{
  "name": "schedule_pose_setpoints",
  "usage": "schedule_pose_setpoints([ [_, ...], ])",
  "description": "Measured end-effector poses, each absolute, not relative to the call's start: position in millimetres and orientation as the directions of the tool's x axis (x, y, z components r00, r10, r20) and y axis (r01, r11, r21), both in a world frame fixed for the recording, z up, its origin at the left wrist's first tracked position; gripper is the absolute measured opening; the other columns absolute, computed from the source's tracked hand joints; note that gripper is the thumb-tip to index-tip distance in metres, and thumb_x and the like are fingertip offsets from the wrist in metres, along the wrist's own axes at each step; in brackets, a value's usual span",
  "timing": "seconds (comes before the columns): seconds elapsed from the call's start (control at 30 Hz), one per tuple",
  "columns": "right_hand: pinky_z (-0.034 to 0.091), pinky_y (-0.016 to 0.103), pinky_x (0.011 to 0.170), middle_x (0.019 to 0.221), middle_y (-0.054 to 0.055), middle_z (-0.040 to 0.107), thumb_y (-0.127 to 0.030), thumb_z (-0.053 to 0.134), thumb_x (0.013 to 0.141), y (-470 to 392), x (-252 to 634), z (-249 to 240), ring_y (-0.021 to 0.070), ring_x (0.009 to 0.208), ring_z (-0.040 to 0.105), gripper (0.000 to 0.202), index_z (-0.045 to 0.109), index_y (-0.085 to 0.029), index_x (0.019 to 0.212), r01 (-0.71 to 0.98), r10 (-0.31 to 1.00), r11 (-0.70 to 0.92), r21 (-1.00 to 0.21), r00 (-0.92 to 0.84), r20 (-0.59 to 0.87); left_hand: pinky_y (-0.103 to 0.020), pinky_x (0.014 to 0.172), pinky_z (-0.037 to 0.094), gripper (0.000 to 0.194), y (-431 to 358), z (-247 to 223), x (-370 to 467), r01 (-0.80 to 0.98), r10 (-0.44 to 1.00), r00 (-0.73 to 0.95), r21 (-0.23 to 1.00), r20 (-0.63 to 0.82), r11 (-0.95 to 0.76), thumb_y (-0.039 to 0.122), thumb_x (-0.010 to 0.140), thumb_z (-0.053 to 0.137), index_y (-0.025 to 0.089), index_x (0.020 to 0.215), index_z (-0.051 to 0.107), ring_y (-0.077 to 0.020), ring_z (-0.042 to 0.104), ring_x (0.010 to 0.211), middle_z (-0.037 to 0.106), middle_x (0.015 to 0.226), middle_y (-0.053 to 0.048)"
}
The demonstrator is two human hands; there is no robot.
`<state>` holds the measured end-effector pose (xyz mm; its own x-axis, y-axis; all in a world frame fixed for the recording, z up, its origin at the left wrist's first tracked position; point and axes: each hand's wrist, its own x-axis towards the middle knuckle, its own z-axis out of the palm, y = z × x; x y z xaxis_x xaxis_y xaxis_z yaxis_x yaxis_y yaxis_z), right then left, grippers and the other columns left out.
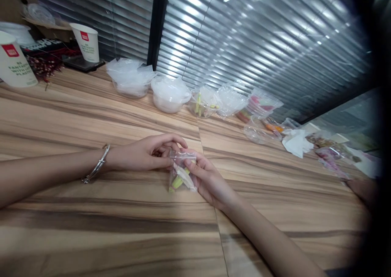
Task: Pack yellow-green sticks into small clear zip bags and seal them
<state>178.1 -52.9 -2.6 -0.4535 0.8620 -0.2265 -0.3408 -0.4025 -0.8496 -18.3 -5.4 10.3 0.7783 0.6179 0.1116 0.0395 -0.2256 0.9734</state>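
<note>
A small clear zip bag (pixel 182 172) holds a yellow-green piece and a whitish piece, whose kind I cannot make out. My right hand (pixel 210 179) grips its right side, thumb on the front and fingers behind. At the bag's upper left edge, my left hand (pixel 152 152) pinches the plastic near the seal; its fingers are curled and partly hidden. A silver bangle (pixel 98 165) circles the left wrist. Both hands are just above the wood-grain table (pixel 122 228).
Along the blinds stand a bowl of clear bags (pixel 131 79), stacked plastic bowls (pixel 170 94) and a bowl with yellow-green pieces (pixel 203 102). Paper cups (pixel 87 42) stand back left. A crumpled tissue (pixel 297 143) lies at right, near a blurred person's hand (pixel 362 189).
</note>
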Motion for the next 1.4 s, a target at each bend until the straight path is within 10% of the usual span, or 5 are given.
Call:
schedule_pose_setpoints([
  [0.17, 0.048, 0.028, 0.081, 0.103, 0.006, 0.064, -0.027, 0.063, 0.079, -51.1, 176.4, -4.3, 0.0156, 0.090, 0.062, 0.031, 0.056, -0.020, 0.108, -0.367, 0.878, -0.361, -0.857, -0.444, -0.180, -0.018, 0.051, 0.037, 0.044, -4.2, 10.2, -18.2, 0.147, 0.719, 0.692, 0.964, 0.061, -0.223, 0.035, 0.081, 0.057, 0.022, 0.121, 0.046, -0.0088, 0.044, 0.055, 0.043, 0.061, 0.006],
  [0.57, 0.049, 0.031, 0.077, 0.101, 0.005, 0.063, -0.031, 0.064, 0.078, -49.3, 163.2, -5.3, 0.0176, 0.090, 0.061, 0.027, 0.057, -0.020, 0.102, -0.390, 0.939, -0.196, -0.900, -0.340, -0.057, -0.026, 0.072, 0.048, 0.030, 0.2, 7.9, -11.0, 0.054, 0.775, 0.628, 0.990, 0.066, -0.128, 0.037, 0.079, 0.058, 0.017, 0.102, 0.058, -0.0164, 0.060, 0.085, 0.064, 0.099, -0.006],
  [0.97, 0.045, 0.026, 0.066, 0.079, 0.001, 0.065, -0.024, 0.064, 0.070, -15.1, 120.5, -7.3, 0.0142, 0.072, 0.058, 0.015, 0.061, -0.016, 0.083, -0.512, 1.000, -0.006, -0.859, -0.002, -0.006, -0.022, 0.063, 0.043, 0.026, 4.6, 11.1, -7.4, -0.076, 0.941, 0.333, 0.996, 0.066, -0.043, 0.038, 0.074, 0.061, 0.014, 0.082, 0.061, -0.0129, 0.054, 0.070, 0.061, 0.077, -0.002],
  [1.4, 0.044, 0.024, 0.059, 0.073, 0.004, 0.067, -0.037, 0.073, 0.063, -6.8, 96.7, -13.2, 0.0138, 0.063, 0.057, 0.031, 0.065, -0.013, 0.080, -0.487, 0.993, 0.111, -0.866, 0.011, 0.122, -0.023, 0.066, 0.045, 0.036, -11.0, -7.1, -8.2, -0.156, 0.983, 0.120, 0.981, 0.138, -0.119, 0.044, 0.075, 0.060, 0.016, 0.098, 0.061, -0.0188, 0.058, 0.088, 0.064, 0.101, -0.008],
])
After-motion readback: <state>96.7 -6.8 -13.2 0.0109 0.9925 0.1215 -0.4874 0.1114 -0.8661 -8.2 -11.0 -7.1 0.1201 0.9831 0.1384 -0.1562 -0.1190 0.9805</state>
